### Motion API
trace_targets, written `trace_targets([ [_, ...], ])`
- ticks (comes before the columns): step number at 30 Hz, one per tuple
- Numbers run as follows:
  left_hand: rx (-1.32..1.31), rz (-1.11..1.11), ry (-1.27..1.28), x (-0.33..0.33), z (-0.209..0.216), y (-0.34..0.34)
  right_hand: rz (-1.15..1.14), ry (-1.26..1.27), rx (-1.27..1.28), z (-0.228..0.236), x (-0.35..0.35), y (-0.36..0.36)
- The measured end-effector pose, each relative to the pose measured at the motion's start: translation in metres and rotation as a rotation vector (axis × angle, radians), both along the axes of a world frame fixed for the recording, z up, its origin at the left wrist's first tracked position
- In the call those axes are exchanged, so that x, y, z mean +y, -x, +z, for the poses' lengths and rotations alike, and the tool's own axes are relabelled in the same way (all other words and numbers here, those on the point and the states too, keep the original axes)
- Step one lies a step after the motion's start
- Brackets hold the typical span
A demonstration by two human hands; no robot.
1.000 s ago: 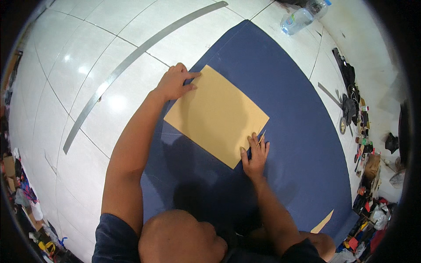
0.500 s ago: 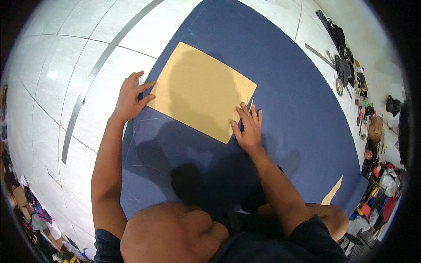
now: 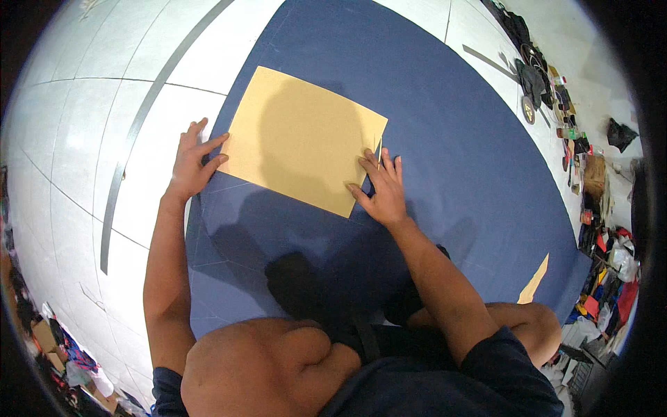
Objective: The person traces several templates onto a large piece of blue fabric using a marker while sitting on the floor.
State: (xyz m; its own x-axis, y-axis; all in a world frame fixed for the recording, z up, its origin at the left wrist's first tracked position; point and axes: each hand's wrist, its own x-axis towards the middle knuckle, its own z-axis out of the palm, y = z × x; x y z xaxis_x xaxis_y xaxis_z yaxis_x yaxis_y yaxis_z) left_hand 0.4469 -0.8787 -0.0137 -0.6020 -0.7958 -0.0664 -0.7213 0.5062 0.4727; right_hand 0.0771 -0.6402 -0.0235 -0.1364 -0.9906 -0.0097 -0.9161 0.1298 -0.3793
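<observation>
A tan rectangular sheet of stiff paper or card point(image 3: 306, 139) lies flat and slightly slanted on a large dark blue cloth point(image 3: 458, 160). At its left edge rests my left hand point(image 3: 192, 163), fingers spread, with thumb and forefinger touching the edge. My right hand point(image 3: 384, 191) lies at the right edge, its thumb and a fingertip on the sheet. A slim pale stick, perhaps a pencil point(image 3: 380, 149), is tucked between the fingers of that hand, tip pointing away from me. Faint pale lines run across the cloth near the sheet's lower left.
A long metal ruler point(image 3: 142, 118) lies on white floor tiles point(image 3: 62, 146) to the left. One pointed tan scrap point(image 3: 534, 279) sits on the cloth by my right knee. Bags, a cardboard box point(image 3: 594, 174) and mixed clutter line the right wall. More clutter fills the lower left.
The whole view has shifted a little, so the sheet and both hands appear further left. Both hands keep about the same places on the sheet's edges.
</observation>
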Motion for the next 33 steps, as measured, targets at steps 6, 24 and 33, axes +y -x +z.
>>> trace_targets([
  [6,0.003,0.003,-0.012,0.0,0.003,0.004,0.005,0.026,-0.003,-0.004,0.003,0.003],
  [24,-0.003,-0.021,0.002,-0.003,-0.002,-0.002,0.035,-0.117,0.006,0.001,0.017,-0.001],
  [33,0.037,0.029,-0.08,-0.002,0.001,0.0,0.052,-0.074,0.0,0.003,0.016,0.0],
])
